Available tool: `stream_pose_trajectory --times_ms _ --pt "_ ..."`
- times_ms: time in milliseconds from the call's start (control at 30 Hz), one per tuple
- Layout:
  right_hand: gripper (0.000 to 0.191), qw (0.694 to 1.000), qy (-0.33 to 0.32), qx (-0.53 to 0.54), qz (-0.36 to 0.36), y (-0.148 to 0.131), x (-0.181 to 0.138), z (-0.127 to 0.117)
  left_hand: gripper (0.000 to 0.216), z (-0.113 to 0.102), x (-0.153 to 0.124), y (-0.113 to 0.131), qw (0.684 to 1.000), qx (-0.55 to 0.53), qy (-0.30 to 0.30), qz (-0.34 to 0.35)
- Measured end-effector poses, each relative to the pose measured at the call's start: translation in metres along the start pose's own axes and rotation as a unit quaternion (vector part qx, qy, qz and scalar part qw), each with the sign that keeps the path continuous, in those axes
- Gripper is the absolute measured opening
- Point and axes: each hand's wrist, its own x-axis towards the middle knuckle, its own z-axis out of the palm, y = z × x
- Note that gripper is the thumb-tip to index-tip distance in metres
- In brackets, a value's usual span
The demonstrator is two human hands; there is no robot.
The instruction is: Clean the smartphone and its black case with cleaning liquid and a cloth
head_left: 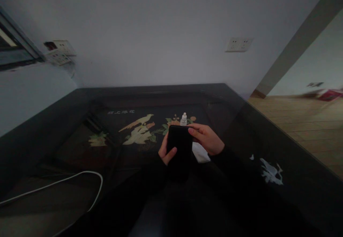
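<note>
A black phone (181,144), flat and rectangular with a dark face, is held upright in front of me. My left hand (165,152) wraps its left edge, thumb lying across the front. At the upper right corner, my right hand (207,139) grips the phone with its thumb on the front and the fingers behind. Just beyond the phone's top edge stands a small clear bottle (183,120) with a white cap, its lower part hidden. A folded white tissue (200,152) lies below my right hand, partly covered by the phone.
The glossy dark table (227,122) has a bird-and-flower picture (139,131) on its top. A white cable (88,172) curves over the left side. White scraps (272,172), perhaps tissue or reflections, show at the right. Wall sockets (239,44) sit above the far edge.
</note>
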Motion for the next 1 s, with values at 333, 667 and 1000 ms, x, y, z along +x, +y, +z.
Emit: stream_pose_trajectory --times_ms 333,667,1000 --pt "0.029 0.995 0.058 -0.069 -0.045 0.002 0.001 0.007 0.065 0.001 0.000 -0.001 0.999 -0.028 0.003 -0.023" --pt "0.026 0.973 0.043 -0.211 -0.086 -0.004 0.003 0.009 0.062 0.011 -0.005 0.007 0.994 -0.051 -0.083 -0.050" --pt "0.037 0.984 0.136 -0.070 -0.093 0.003 0.008 -0.002 0.090 -0.002 0.005 -0.008 0.966 -0.163 0.027 -0.197"
